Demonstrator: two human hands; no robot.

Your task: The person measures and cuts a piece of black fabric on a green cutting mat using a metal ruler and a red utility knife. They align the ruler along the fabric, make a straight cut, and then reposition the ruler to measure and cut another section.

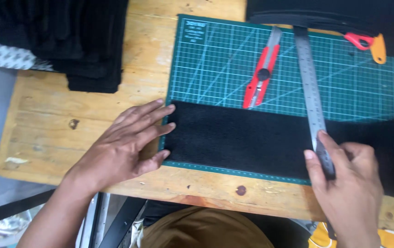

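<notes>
Left hand (125, 144) lies flat and open, fingers spread, on the wooden table (45, 133) at the left edge of the green cutting mat (215, 59), fingertips touching the left end of the black fabric strip (243, 140), gripping nothing. Right hand (343, 183) pinches the near end of the steel ruler (309, 87) between thumb and fingers at the mat's near edge, ruler lying across the strip and running toward the mat's far edge. 1 red utility knife (262, 76) lies on the mat just left of the ruler, apart from both hands; red-and-orange scissors (369, 43) sit at the mat's far right corner, and folded black cloth (91, 46) is stacked at the table's far left corner.
</notes>
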